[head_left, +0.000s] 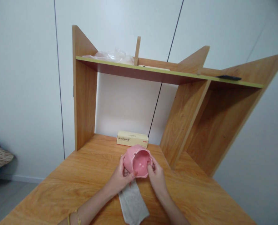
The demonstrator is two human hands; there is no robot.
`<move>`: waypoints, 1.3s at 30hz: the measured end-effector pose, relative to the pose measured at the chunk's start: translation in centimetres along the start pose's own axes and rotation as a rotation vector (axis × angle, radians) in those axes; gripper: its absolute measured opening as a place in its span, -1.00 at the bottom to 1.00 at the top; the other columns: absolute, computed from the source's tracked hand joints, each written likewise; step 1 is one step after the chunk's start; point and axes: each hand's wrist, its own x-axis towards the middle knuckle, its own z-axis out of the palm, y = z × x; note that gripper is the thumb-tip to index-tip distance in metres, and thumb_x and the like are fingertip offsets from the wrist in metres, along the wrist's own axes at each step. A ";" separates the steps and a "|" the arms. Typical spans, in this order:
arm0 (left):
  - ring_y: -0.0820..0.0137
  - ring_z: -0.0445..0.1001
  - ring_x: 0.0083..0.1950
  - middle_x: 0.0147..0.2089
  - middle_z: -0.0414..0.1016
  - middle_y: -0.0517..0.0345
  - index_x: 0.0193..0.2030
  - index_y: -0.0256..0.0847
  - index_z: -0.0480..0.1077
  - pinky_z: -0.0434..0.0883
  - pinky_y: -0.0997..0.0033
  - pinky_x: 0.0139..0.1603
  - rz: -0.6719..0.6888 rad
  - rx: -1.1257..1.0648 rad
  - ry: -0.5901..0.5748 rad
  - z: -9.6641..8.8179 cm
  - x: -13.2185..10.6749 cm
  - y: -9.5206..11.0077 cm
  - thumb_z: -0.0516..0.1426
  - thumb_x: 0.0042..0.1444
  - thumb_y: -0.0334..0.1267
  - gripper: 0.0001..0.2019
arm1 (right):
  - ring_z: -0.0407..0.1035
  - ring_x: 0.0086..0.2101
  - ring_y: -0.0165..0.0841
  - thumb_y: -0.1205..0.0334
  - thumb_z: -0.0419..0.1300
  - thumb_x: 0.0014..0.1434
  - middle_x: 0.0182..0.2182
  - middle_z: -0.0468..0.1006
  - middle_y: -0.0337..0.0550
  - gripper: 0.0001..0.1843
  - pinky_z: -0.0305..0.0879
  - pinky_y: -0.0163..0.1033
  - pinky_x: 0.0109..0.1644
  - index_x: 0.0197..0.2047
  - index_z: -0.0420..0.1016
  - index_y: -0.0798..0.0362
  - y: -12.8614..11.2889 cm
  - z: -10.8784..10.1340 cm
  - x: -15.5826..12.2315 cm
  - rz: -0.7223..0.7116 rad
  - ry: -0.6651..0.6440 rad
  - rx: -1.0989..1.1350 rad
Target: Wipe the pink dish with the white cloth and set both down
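Pink bowl [140, 161], gripped by left hand [120, 178] and right hand [158, 179], base unseen, partly hides the grey cloth [134, 204]

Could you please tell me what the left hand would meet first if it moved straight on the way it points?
The pink hollow container, which the left hand is already holding by its side; what lies beyond it in that line is hard to judge.

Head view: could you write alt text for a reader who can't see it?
A person's left hand and right hand hold a faceted pink bowl, its opening toward the camera, over a wood-grain desk. A gray cloth lies on the desk; a printed cream carton sits behind, below a raised shelf.
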 end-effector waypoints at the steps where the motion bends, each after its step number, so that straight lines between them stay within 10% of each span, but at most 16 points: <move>1: 0.48 0.37 -0.40 -0.10 0.37 0.03 0.17 -0.20 -0.04 0.31 0.54 -0.47 -0.012 0.035 -0.033 -0.2 0.1 -0.3 0.11 0.00 0.02 -0.34 | 0.41 -0.28 -0.28 0.13 -0.05 0.07 -0.21 0.53 -0.04 -0.53 0.33 -0.23 -0.20 -0.01 0.34 0.19 0.6 -0.4 0.3 0.031 0.004 -0.023; 12: 0.38 0.34 -0.31 -0.34 0.38 0.15 -0.37 -0.21 0.36 0.25 0.45 -0.28 0.133 0.749 -0.114 -3.1 0.8 0.1 -0.06 -0.12 -0.50 -0.76 | 0.40 -0.19 -0.19 0.16 -0.10 0.00 -0.24 0.55 -0.01 -0.51 0.27 -0.20 -0.17 -0.07 0.44 0.15 6.7 -6.4 2.9 0.233 0.162 -0.471; 29: 0.40 0.36 -0.39 -0.35 0.41 0.17 -0.32 -0.18 0.34 0.21 0.48 -0.39 0.285 0.929 -0.341 -2.3 -0.4 1.3 -0.06 -0.17 -0.52 -0.71 | 0.42 -0.25 -0.15 0.06 -0.15 0.10 -0.28 0.54 0.12 -0.46 0.26 -0.20 -0.23 -0.09 0.44 0.23 6.6 -7.2 3.1 0.298 0.198 -0.665; 39: 0.20 0.46 -0.31 -0.27 0.46 0.08 -0.12 -0.17 0.32 0.32 0.32 -0.33 0.316 1.198 -0.755 1.0 -2.2 2.7 0.07 -0.07 0.14 -0.51 | 0.42 -0.25 -0.23 0.14 -0.16 0.17 -0.26 0.55 -0.06 -0.58 0.22 -0.13 -0.10 -0.02 0.36 0.06 3.8 -3.8 1.8 -0.132 -0.009 -0.615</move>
